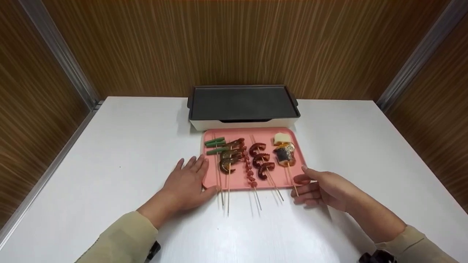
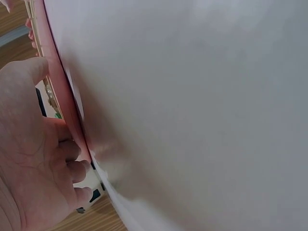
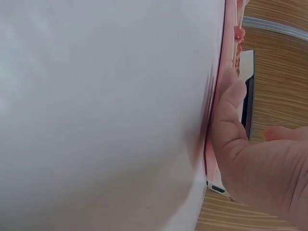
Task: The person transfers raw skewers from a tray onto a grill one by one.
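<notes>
A person's left hand (image 1: 188, 179) lies flat with fingers spread against the 9 o'clock edge of a pink rectangular plastic tray (image 1: 239, 179) of wooden-stick skewers (image 1: 260, 160) at the centre of a white desk (image 1: 109, 153). The right hand (image 1: 321, 188), fingers loosely curled, touches the tray's 4 o'clock corner. A dark flat electric griddle (image 1: 243, 102) sits just beyond, at 12 o'clock.

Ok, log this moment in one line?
left hand: flat at tray left corner | right hand: fingers at tray right corner | skewers: on tray | grill: bare
</notes>
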{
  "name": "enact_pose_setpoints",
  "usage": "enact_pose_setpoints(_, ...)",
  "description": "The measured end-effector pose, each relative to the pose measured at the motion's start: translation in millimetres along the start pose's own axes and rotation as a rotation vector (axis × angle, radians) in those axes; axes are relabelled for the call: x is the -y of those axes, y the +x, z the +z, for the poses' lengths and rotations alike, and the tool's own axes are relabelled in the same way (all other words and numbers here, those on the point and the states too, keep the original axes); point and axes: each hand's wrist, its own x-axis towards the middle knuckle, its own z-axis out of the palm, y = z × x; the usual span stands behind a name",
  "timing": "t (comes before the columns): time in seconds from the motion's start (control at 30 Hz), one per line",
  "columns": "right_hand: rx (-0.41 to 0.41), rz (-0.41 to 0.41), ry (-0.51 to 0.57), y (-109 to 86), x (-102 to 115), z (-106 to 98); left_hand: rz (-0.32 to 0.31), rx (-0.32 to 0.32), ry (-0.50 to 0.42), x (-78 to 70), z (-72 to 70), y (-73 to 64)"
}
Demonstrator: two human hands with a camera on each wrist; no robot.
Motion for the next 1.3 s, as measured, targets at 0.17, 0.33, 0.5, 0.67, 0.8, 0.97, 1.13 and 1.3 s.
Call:
enact_pose_setpoints(0.17,0.007,-0.010,0.025,1.6,-1.3,-1.0,-0.003,0.002,-0.005,-0.3,-0.1,0.2)
enact_pose_setpoints(0.33,0.046,-0.036,0.025,1.0,-2.4,-1.9,-0.006,0.008,-0.015,0.0,-0.2,0.0)
enact_pose_setpoints(0.5,0.069,-0.052,0.068,-2.7,-3.1,-3.1,-0.008,0.019,-0.032,-1.0,-2.2,0.7)
enact_pose_setpoints(0.67,0.067,-0.067,0.090,-4.3,-2.7,-2.6,-0.004,0.019,-0.036,-0.8,-3.3,0.5)
enact_pose_setpoints(0.8,0.058,-0.083,0.090,-5.0,-1.6,-2.0,-0.006,0.023,-0.038,-0.5,-2.3,0.4)
enact_pose_setpoints(0.97,0.032,-0.101,0.097,-8.7,0.9,-1.3,-0.013,0.030,-0.044,-1.2,-2.2,0.7)
enact_pose_setpoints(1.13,0.017,-0.103,0.081,-13.6,2.9,-0.9,-0.010,0.031,-0.051,-1.8,-2.5,1.1)
enact_pose_setpoints(1.3,0.007,-0.098,0.064,-19.3,5.1,-0.9,-0.008,0.026,-0.048,-0.5,-2.9,0.1)
